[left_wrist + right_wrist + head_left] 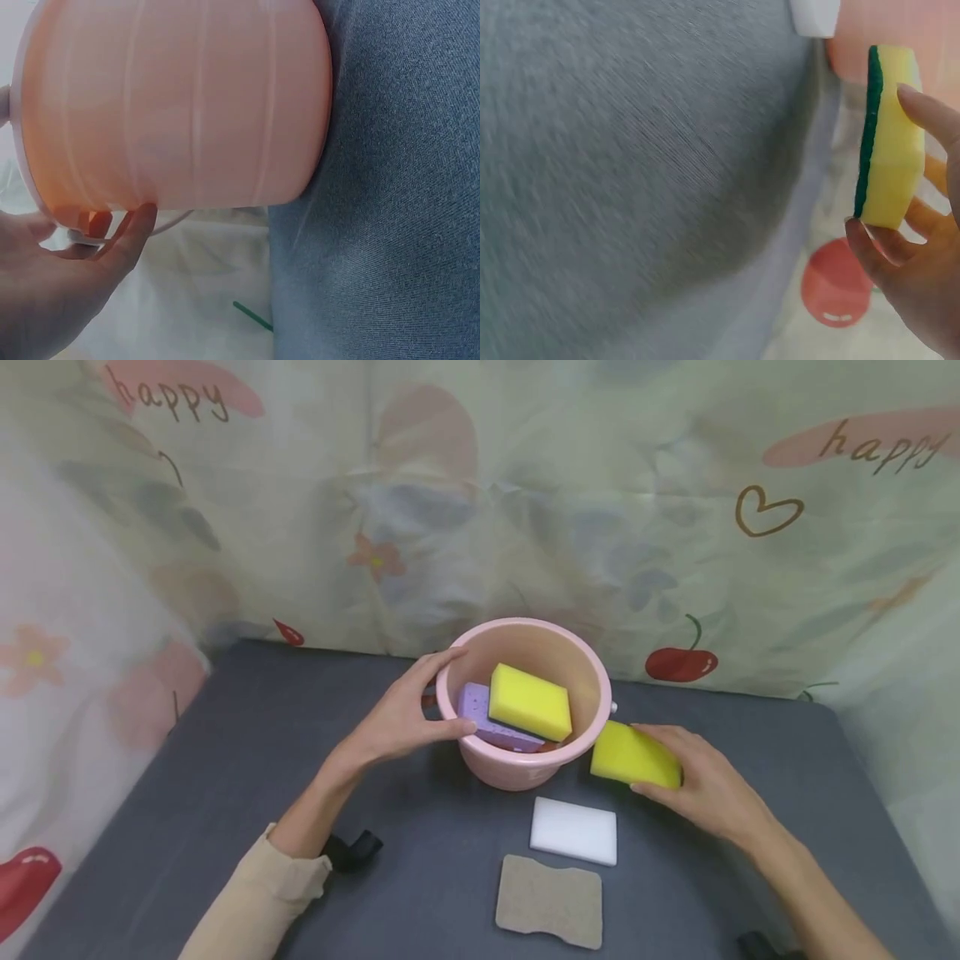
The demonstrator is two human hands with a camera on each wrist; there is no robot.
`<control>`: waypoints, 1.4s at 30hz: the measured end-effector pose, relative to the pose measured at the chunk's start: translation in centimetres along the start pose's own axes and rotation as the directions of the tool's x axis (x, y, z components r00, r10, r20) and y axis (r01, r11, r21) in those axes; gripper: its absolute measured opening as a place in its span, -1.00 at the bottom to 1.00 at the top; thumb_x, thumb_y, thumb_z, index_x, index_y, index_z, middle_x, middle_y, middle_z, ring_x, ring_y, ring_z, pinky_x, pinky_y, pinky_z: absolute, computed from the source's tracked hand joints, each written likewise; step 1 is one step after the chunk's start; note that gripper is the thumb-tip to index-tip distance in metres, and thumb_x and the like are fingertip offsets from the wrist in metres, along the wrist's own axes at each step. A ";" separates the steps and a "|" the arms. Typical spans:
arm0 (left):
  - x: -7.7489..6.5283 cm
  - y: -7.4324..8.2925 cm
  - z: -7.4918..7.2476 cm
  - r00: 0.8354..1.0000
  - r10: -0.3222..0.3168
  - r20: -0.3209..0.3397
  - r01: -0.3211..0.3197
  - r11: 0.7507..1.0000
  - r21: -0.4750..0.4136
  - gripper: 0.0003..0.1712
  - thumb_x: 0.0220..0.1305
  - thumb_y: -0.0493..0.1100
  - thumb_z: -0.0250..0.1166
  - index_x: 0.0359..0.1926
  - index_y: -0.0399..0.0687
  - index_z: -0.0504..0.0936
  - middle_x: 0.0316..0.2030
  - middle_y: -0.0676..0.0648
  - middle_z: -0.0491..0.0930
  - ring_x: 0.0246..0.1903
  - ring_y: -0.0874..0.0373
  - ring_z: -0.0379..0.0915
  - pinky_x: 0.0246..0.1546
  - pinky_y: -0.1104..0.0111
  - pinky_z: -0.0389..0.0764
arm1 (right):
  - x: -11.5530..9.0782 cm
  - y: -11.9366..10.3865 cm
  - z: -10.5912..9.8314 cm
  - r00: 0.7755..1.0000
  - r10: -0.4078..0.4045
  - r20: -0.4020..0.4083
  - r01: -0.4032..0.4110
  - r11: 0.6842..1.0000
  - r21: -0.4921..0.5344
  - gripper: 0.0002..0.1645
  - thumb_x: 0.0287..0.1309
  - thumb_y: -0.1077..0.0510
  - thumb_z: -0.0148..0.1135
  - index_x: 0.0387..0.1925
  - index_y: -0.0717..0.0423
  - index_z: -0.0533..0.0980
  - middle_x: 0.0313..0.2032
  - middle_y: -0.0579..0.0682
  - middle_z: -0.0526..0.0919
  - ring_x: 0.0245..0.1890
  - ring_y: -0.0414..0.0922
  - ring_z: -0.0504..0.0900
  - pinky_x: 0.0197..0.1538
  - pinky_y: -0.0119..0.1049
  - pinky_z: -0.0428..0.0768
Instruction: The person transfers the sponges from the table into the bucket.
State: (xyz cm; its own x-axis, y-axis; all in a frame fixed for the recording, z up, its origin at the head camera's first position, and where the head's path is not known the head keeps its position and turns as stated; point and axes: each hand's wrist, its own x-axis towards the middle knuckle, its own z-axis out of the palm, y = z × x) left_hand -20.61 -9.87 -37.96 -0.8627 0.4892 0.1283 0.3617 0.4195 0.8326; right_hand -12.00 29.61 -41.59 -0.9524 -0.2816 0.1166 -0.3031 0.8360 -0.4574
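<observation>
A pink bucket (512,774) stands on the dark table. My left hand (397,714) grips its left side, thumb over the near rim and fingers around the far left rim. In the left wrist view the fingers lie against the outer wall beside the bail handle (171,223). Inside the bucket, a yellow sponge (531,702) leans on a purple sponge (474,703). Just right of the bucket, my right hand (705,785) pinches another yellow sponge (633,756) by its end. The right wrist view shows this sponge's green scouring side (868,135).
In front of the bucket a white sponge block (573,831) lies on the table (420,877). Nearer still is a flat grey-beige pad (550,902) with notched long sides. A printed cloth curtain (540,527) hangs behind the table and at its sides.
</observation>
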 end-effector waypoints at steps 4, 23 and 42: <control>0.0 0.2 0.2 1.000 0.007 -0.005 -0.006 1.000 0.026 0.08 0.05 0.12 0.50 0.53 0.23 0.13 0.42 0.00 0.19 0.27 0.07 0.26 0.17 0.13 0.50 | -0.3 -0.3 -1.3 1.000 0.016 -0.013 -0.016 0.999 -0.028 -0.09 -0.07 0.01 0.59 0.34 0.05 0.41 0.17 0.12 0.53 0.07 0.10 0.47 0.08 0.16 0.46; 0.1 0.7 0.1 0.999 -0.024 0.030 0.022 0.998 0.067 0.19 0.07 0.11 0.47 0.58 0.26 -0.06 0.41 -0.06 0.14 0.27 0.04 0.22 0.17 0.13 0.51 | 0.3 -1.9 -6.5 0.985 0.074 -0.159 -0.085 0.994 -0.062 -0.14 0.07 -0.05 0.49 0.36 0.09 0.39 0.16 0.22 0.50 0.03 0.15 0.46 -0.10 0.08 0.45; 0.0 0.6 0.3 0.999 -0.033 0.005 0.033 0.999 0.036 0.19 0.05 0.10 0.49 0.58 0.30 -0.05 0.39 -0.03 0.16 0.25 0.07 0.24 0.16 0.15 0.51 | 2.7 -6.0 -8.7 0.978 0.046 -0.203 -0.056 0.997 -0.045 -0.18 0.08 -0.08 0.48 0.36 0.01 0.41 0.22 0.16 0.47 0.14 0.14 0.43 -0.03 0.09 0.42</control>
State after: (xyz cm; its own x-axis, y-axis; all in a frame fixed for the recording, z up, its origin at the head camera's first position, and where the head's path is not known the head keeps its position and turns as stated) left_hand -20.25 -9.38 -37.60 -0.8722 0.4792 0.0977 0.3457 0.4626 0.8164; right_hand -13.01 27.92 -30.83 -0.9518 -0.1413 0.2723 -0.2503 0.8709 -0.4230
